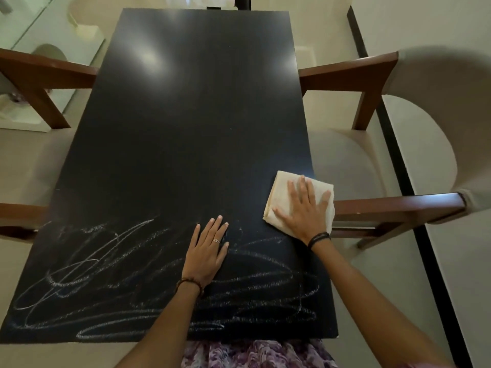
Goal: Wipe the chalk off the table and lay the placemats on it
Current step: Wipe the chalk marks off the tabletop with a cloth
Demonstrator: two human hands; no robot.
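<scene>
The right hand [305,208] lies flat, palm down, on a folded cream cloth [281,192], its fingers straight and spread wide so that they press the cloth against the table [196,107]. Nothing is gripped; the hand simply bears down on the fabric. A dark band circles that wrist. The cloth sits near the right edge of the table, in its nearer half, with one corner reaching just past the edge toward the wooden arm of the right chair [398,205].

The left hand [208,248] also rests open and flat on the table, fingers straight and close together, pointing away from the person. It holds nothing. A ring shows on one finger and a beaded bracelet on the wrist. It lies near the middle of the table's width, well apart from the cloth, on the upper border of the chalk marks [101,266].

The table is a black, matte rectangle with soft light reflections at its far end. The chalk is white and scribbled in loose loops and slanted strokes across the whole near end, from the left edge to the right edge, thickest at the left. The stretch around and beyond the cloth looks dark and free of strokes, as does the far half.

Wooden-armed chairs with pale upholstery stand on both sides, the left chair [39,81] partly out of view. A purple patterned garment [255,354] shows at the near edge.
</scene>
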